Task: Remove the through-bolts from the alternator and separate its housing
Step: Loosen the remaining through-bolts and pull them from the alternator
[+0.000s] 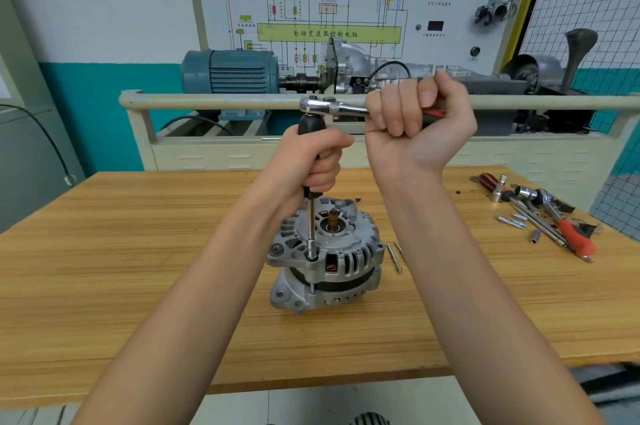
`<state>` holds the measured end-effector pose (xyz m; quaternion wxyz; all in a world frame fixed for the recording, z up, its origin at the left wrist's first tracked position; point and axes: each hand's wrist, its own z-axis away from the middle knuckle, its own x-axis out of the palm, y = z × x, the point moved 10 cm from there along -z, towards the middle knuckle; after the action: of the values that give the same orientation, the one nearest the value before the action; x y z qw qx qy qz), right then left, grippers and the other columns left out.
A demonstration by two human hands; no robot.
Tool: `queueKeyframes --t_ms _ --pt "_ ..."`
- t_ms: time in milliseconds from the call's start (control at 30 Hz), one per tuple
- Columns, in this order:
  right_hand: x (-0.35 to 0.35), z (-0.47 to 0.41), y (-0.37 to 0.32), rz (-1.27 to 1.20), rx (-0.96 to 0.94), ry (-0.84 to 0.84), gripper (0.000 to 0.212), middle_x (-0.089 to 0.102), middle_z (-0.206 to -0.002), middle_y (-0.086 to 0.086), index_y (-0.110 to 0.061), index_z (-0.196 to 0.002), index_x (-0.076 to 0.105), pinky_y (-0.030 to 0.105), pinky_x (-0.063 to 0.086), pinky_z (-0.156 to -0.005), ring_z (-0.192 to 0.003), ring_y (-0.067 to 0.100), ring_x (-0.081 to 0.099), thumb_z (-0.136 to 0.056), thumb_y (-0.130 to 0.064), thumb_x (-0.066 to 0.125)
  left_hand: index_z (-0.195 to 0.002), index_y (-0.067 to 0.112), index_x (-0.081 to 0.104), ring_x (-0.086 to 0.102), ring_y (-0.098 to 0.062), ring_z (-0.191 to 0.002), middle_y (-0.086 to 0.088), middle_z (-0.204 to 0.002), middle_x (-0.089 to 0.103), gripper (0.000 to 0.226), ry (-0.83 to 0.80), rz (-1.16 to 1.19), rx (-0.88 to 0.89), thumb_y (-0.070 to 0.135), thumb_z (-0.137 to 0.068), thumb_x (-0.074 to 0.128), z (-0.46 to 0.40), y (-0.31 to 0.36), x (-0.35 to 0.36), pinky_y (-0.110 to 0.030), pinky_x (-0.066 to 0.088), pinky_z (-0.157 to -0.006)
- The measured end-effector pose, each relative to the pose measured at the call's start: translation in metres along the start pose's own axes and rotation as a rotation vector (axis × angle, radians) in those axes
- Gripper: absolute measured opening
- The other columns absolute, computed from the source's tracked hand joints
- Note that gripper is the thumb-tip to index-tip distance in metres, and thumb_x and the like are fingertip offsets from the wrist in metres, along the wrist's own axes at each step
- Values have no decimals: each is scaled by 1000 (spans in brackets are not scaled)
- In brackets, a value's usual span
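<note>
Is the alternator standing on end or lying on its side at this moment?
Standing on end. The alternator rests on the table with its shaft pointing up, and the extension bar drops vertically onto its flange.

The silver alternator (325, 258) stands shaft-up on the wooden surface (138, 251), its housing halves together. Two removed bolts (394, 258) lie just right of it.

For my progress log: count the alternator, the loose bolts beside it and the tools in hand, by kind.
Alternator: 1
Loose bolts: 2
Ratchet: 1
Driver: 1
Total: 5
</note>
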<state>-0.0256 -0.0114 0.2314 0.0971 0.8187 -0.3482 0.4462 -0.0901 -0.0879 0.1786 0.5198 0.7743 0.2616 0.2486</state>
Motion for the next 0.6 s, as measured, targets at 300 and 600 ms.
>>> queueKeyframes --t_ms 300,600 --pt "48 34 -5 416 -356 -310 40 31 -37 -7 -17 -51 44 26 18 -45 -35 10 23 -87 -4 33 -56 16 34 20 -14 -47 -1 -51 27 38 506 -152 175 -6 -78 56 12 10 -30 -23 19 -44" --pt "-5 -5 6 -96 106 62 51 22 -32 -4 -14 -42 39 20 18 -40 -29 11 19 -93 -16 33 -46 19 42 23 -6 -28 7 -35 30 37 -250 70 -16 13 -77 61 7 -2 14 -15 21 -35"
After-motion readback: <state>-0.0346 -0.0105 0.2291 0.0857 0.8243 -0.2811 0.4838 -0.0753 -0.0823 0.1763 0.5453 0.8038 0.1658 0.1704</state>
